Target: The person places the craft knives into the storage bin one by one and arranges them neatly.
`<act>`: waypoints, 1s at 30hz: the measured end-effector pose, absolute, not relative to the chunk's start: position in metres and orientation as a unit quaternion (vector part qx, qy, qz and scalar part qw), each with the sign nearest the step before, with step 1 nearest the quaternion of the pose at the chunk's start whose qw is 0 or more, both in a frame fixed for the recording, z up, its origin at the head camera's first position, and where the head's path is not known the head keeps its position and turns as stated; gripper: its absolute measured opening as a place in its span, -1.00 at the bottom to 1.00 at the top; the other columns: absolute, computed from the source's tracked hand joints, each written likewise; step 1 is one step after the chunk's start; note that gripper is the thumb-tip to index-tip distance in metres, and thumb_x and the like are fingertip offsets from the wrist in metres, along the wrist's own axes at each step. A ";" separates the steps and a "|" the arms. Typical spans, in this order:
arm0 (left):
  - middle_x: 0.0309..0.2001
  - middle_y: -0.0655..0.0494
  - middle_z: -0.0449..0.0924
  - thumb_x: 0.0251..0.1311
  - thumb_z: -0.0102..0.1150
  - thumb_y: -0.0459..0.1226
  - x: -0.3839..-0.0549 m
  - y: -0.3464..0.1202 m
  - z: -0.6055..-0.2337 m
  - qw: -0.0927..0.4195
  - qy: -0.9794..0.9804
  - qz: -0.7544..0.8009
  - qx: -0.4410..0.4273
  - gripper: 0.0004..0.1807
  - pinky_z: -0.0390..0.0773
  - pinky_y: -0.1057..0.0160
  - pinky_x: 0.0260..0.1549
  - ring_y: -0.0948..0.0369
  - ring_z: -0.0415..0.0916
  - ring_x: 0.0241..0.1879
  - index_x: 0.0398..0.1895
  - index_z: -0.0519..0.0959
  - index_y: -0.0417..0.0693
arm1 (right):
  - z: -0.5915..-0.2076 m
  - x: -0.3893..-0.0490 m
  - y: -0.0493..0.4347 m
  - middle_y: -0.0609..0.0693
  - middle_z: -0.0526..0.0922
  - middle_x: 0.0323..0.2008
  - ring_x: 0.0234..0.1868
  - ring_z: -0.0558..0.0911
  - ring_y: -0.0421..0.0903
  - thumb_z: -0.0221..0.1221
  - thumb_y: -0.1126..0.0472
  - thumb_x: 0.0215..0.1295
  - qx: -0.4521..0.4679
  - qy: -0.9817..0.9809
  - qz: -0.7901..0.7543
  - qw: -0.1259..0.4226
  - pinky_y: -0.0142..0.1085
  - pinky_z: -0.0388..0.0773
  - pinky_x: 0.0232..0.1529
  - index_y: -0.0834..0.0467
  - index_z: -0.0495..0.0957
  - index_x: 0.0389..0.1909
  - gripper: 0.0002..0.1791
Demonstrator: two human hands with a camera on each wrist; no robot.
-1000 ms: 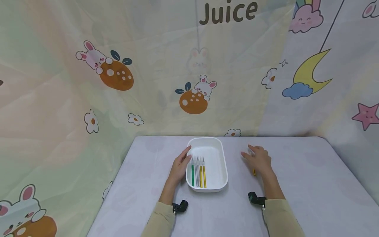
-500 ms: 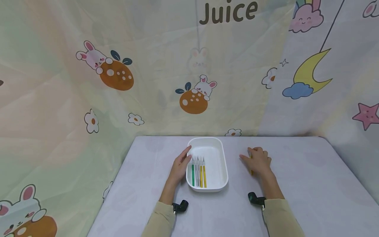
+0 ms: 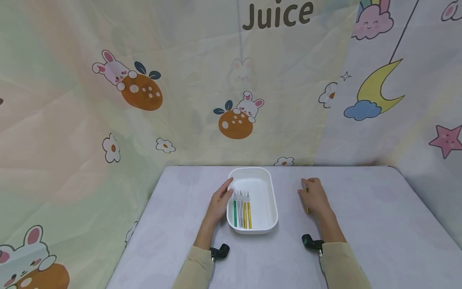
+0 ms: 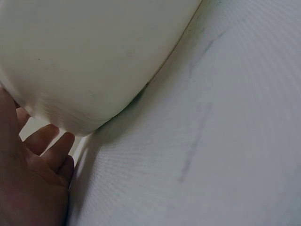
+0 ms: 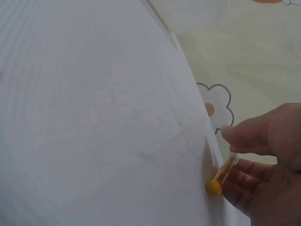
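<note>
My left hand [image 3: 218, 202] rests against the left side of a white plastic tray [image 3: 265, 230], thumb and forefinger at its rim. In the left wrist view its fingers [image 4: 59, 149] touch the tray's outer wall [image 4: 89, 61]. Several slim pen-like sticks [image 3: 242, 214], green, silver and yellow with pale tapered tips, lie side by side in the tray's left half. To the right of the tray, my right hand [image 3: 315, 196] pinches a yellow pen-like stick [image 5: 224, 172] between thumb and fingers. Its rounded yellow end shows below the hand; the fingers hide much of the rest.
A white cloth covers the table [image 3: 274, 261], whose far edge meets a printed fabric backdrop [image 3: 195, 100]. The tray stands near that far edge. Black wrist cameras [image 3: 220, 251] sit on both forearms.
My right hand's thumb and fingers have drawn together on the yellow stick, which has shifted slightly left. The left hand and the tray have stayed put.
</note>
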State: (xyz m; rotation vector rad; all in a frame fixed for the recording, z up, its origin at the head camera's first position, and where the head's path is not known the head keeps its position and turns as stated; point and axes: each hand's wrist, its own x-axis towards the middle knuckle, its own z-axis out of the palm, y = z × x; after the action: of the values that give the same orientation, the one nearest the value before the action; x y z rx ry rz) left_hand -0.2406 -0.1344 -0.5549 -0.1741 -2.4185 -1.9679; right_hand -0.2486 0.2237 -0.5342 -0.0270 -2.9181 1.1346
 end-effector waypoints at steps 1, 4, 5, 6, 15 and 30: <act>0.59 0.28 0.25 0.58 0.01 -0.10 -0.241 -0.135 -0.555 0.009 -0.773 -0.632 -0.056 -0.47 0.12 -0.04 0.60 0.19 0.09 0.63 0.56 0.37 0.17 | -0.534 -0.249 0.224 0.55 0.18 0.39 0.41 0.28 0.51 0.12 0.28 0.51 -0.009 -0.929 0.370 0.004 0.35 0.33 0.40 0.47 0.26 0.47 -0.38; 0.60 0.25 0.25 0.58 0.01 -0.13 -0.242 -0.135 -0.556 0.009 -0.770 -0.635 -0.057 -0.48 0.12 -0.06 0.60 0.18 0.09 0.63 0.55 0.37 0.17 | -0.533 -0.251 0.224 0.56 0.16 0.40 0.42 0.27 0.52 0.12 0.33 0.47 -0.008 -0.925 0.379 0.001 0.34 0.32 0.42 0.46 0.25 0.49 -0.37; 0.59 0.26 0.25 0.58 0.01 -0.13 -0.242 -0.135 -0.556 0.009 -0.771 -0.635 -0.057 -0.48 0.12 -0.05 0.60 0.18 0.10 0.63 0.55 0.37 0.18 | -0.533 -0.252 0.224 0.55 0.16 0.40 0.42 0.27 0.51 0.13 0.34 0.46 -0.011 -0.924 0.382 -0.001 0.34 0.32 0.43 0.44 0.25 0.49 -0.36; 0.59 0.26 0.25 0.58 0.00 -0.13 -0.242 -0.135 -0.556 0.009 -0.771 -0.634 -0.057 -0.48 0.12 -0.05 0.60 0.19 0.10 0.63 0.55 0.37 0.18 | -0.533 -0.253 0.224 0.55 0.16 0.41 0.42 0.28 0.51 0.14 0.35 0.45 -0.011 -0.924 0.383 -0.003 0.33 0.34 0.42 0.44 0.26 0.49 -0.36; 0.60 0.27 0.23 0.59 -0.01 -0.13 -0.241 -0.135 -0.556 0.004 -0.774 -0.630 -0.054 -0.47 0.11 -0.05 0.60 0.18 0.08 0.63 0.56 0.35 0.21 | -0.533 -0.252 0.221 0.52 0.29 0.41 0.35 0.43 0.44 0.20 0.36 0.42 -0.011 -0.926 0.378 -0.005 0.27 0.46 0.36 0.39 0.31 0.48 -0.36; 0.56 0.36 0.28 0.57 0.02 -0.06 -0.240 -0.133 -0.555 0.013 -0.780 -0.624 -0.047 -0.49 0.13 -0.03 0.60 0.21 0.11 0.62 0.53 0.40 0.28 | -0.526 -0.246 0.216 0.43 0.32 0.38 -0.30 0.68 -0.06 0.25 0.34 0.41 -0.038 -0.908 0.418 -0.019 -0.38 0.59 -0.38 0.31 0.32 0.51 -0.33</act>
State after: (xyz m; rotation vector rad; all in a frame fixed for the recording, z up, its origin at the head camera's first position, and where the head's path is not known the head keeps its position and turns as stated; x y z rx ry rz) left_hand -0.2401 -0.1332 -0.5547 -0.1471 -2.4308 -1.9436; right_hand -0.2464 0.2155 -0.5257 -0.1200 -2.8861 1.3290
